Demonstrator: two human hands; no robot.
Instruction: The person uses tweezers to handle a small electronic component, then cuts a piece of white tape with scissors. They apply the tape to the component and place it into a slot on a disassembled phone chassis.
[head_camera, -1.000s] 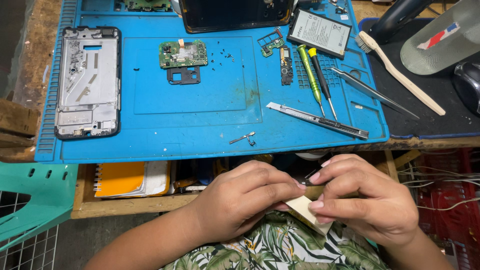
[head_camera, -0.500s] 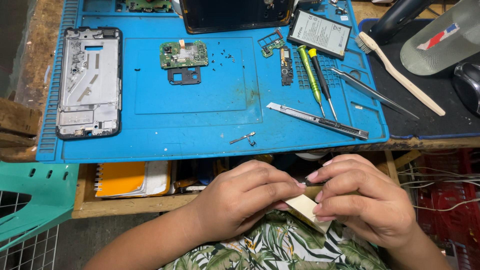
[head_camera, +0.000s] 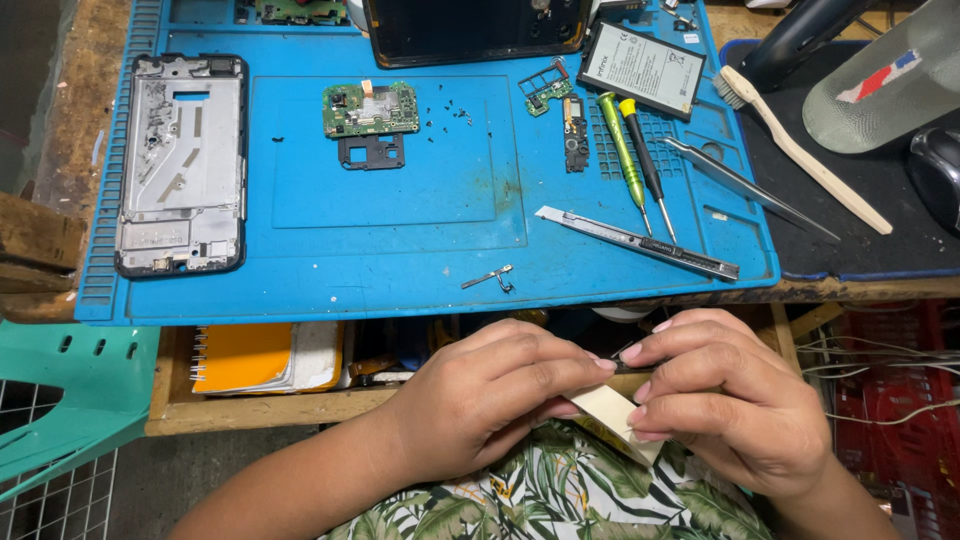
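Note:
Below the workbench edge, over my lap, my left hand (head_camera: 490, 395) and my right hand (head_camera: 730, 400) meet fingertip to fingertip. Between them they pinch a small pale cream strip (head_camera: 612, 412), and a thin dark part (head_camera: 630, 366) shows at the fingertips; what it is cannot be told. On the blue repair mat (head_camera: 400, 250) above lie a phone frame (head_camera: 180, 165) at the left, a green circuit board (head_camera: 370, 108), a small black bracket (head_camera: 372, 152) and a tiny metal piece (head_camera: 492, 278) near the front edge.
A utility knife (head_camera: 640, 243), two screwdrivers (head_camera: 632, 160), tweezers (head_camera: 745, 185), a phone battery (head_camera: 645, 68) and a dark phone screen (head_camera: 475, 28) lie on the mat. A toothbrush (head_camera: 800, 150) rests on the black pad at right. An orange notebook (head_camera: 250, 355) sits on the shelf below.
Both hands stay at the same spot below the bench. The fingers have shifted only slightly on the cream strip.

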